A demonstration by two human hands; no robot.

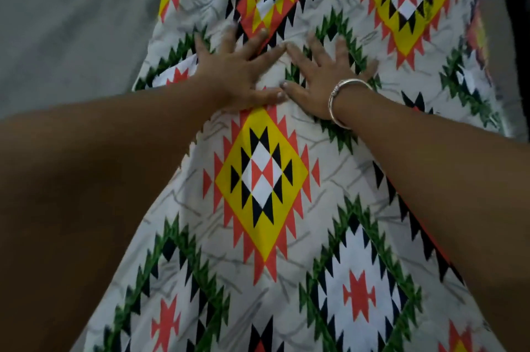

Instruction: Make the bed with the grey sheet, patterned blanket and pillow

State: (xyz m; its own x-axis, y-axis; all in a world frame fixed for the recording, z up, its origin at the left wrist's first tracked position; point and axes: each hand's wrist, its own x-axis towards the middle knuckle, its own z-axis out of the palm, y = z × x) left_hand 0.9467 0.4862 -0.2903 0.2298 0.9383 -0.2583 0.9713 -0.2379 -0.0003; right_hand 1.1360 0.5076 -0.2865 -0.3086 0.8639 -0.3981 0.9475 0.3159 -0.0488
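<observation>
The patterned blanket [263,179], white with yellow, orange, green and black diamonds, lies as a long folded strip from the near edge to the far end of the view. It rests on the grey sheet [71,21], which shows to its left. My left hand [235,70] and my right hand [321,76] press flat on the blanket side by side, fingers spread and straight, thumbs and forefingers nearly touching. A silver bangle circles my right wrist. No pillow is in view.
A dark object [516,7] stands past the blanket's right edge at the upper right. The grey sheet stretches smooth to the left, with faint creases.
</observation>
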